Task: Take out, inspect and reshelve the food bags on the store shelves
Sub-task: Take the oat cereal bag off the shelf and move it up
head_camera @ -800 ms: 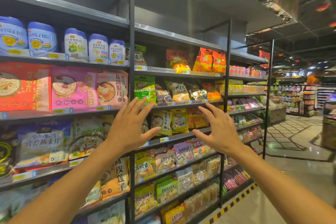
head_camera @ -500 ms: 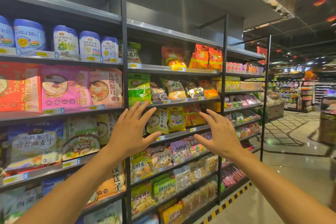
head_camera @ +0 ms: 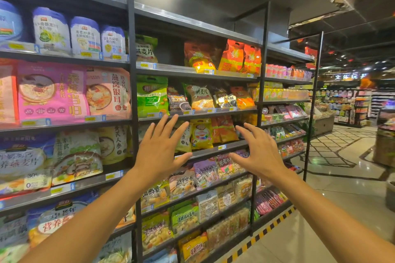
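Hands splayed, empty: left hand [head_camera: 159, 152], right hand [head_camera: 260, 153]

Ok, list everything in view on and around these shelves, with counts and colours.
white-and-blue containers: four, white with blue tops, top left shelf
pink bag: one, pink, left bay, second shelf
peach bag: one, peach, right of pink bag
green bag: one, green, middle bay, second shelf
orange bags: two, orange, middle bay, top shelf, right end
yellow bag: one, yellow, third shelf, between the hands
shelf post: one, dark, between left and middle bays
floor: one, pale glossy tiles, right
left hand: one, open, empty, before third shelf
right hand: one, open, empty, before third shelf
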